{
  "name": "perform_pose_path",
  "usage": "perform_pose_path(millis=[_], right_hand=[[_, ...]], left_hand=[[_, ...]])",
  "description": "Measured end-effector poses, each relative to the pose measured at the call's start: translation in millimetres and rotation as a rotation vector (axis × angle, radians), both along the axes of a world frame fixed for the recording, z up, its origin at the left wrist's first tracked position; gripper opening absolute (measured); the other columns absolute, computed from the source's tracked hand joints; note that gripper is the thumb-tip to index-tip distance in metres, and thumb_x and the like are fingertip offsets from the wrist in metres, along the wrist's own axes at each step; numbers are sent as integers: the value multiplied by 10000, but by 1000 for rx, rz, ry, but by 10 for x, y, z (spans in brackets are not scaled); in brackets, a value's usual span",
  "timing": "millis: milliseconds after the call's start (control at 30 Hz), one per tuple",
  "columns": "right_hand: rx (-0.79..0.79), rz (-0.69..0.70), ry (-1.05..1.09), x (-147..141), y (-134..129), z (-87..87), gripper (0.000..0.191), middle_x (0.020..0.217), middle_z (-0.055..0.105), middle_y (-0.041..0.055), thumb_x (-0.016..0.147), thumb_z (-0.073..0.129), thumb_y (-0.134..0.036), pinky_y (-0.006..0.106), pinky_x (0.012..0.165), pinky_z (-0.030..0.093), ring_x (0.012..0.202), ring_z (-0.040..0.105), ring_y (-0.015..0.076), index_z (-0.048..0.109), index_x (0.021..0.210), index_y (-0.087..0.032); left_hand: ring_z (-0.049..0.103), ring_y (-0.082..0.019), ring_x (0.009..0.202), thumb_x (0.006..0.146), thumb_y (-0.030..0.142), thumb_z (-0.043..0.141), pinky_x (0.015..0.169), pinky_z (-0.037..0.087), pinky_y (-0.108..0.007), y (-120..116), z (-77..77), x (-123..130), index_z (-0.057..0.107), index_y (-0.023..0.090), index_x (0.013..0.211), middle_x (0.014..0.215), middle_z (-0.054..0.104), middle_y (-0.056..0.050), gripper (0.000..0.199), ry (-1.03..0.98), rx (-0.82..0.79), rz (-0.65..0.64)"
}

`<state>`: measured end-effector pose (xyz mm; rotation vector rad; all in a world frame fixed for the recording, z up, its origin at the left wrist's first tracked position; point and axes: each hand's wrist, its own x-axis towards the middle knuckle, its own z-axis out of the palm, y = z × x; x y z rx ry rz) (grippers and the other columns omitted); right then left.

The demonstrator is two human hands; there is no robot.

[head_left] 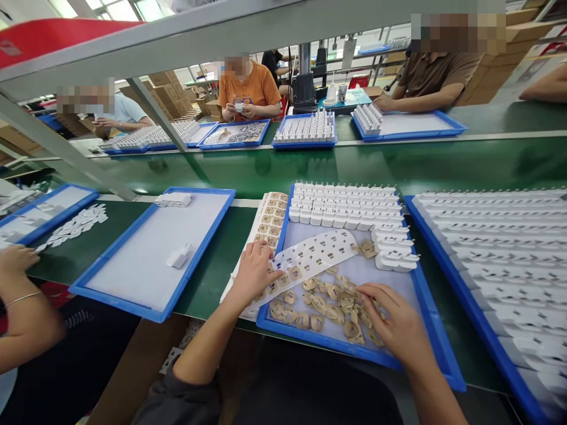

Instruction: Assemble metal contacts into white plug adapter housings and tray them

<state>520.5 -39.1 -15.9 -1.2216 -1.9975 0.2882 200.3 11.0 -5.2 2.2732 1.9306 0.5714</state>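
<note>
My left hand (256, 270) is closed at the edge of a white sticker strip (325, 250), thumb over it. Several tan stickers remain on the strip's near end, while its far part shows bare backing with small cut-outs. My right hand (396, 321) is at the right side of a heap of loose tan pieces (332, 302), with thumb and fingers drawn together. Whatever lies between those fingertips is hidden. The heap lies in a blue-rimmed tray (330, 343), whose far side holds rows of white plug adapters (345, 203). Under my left hand lies a stack of sticker sheets (271, 213).
At right stands a blue tray (469, 307) packed with white plugs. To the left, another blue tray (119, 304) holds a few plugs. A co-worker's arm (26, 307) reaches in at far left beside loose white pieces (80, 224). A metal beam (230, 29) crosses overhead; other people sit opposite.
</note>
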Motion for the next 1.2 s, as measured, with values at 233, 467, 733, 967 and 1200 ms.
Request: perform_pose_path(millis=[233, 467, 733, 967, 1200], right_hand=[[21, 243, 55, -456, 119, 341, 230, 1023, 705, 76, 951, 551, -145, 384, 785, 563, 922, 658, 235, 656, 1126, -252], [107, 347, 69, -884, 281, 430, 303, 1028, 691, 88, 958, 542, -143, 415, 791, 539, 930, 612, 249, 644, 1219, -257], [154, 412, 153, -867, 274, 407, 184, 966, 666, 73, 943, 597, -131, 375, 781, 529, 879, 595, 212, 650, 1088, -230], [170, 405, 267, -846, 270, 436, 200, 930, 676, 64, 920, 608, -74, 344, 739, 522, 831, 618, 193, 647, 1041, -228], [-9, 349, 449, -520, 161, 459, 167, 955, 678, 42, 906, 618, -87, 340, 801, 523, 912, 651, 195, 636, 974, -239]], left_hand=[[652, -217, 785, 839, 381, 660, 716, 509, -324, -46, 420, -37, 558, 224, 919, 888, 697, -15, 204, -455, -401, -103], [625, -132, 683, 736, 359, 806, 639, 493, -232, -102, 518, 59, 541, 202, 953, 815, 645, 23, 376, -1060, -659, -162], [584, -81, 605, 639, 290, 885, 586, 464, -187, -99, 507, 50, 535, 174, 931, 765, 622, 47, 470, -1287, -901, -167], [592, -94, 588, 589, 309, 902, 571, 465, -200, -88, 477, 65, 528, 172, 914, 733, 612, 46, 515, -1317, -965, -131], [678, -221, 858, 707, 403, 806, 771, 529, -331, 14, 452, -131, 565, 200, 1040, 961, 690, -30, 459, -834, -800, -193]])
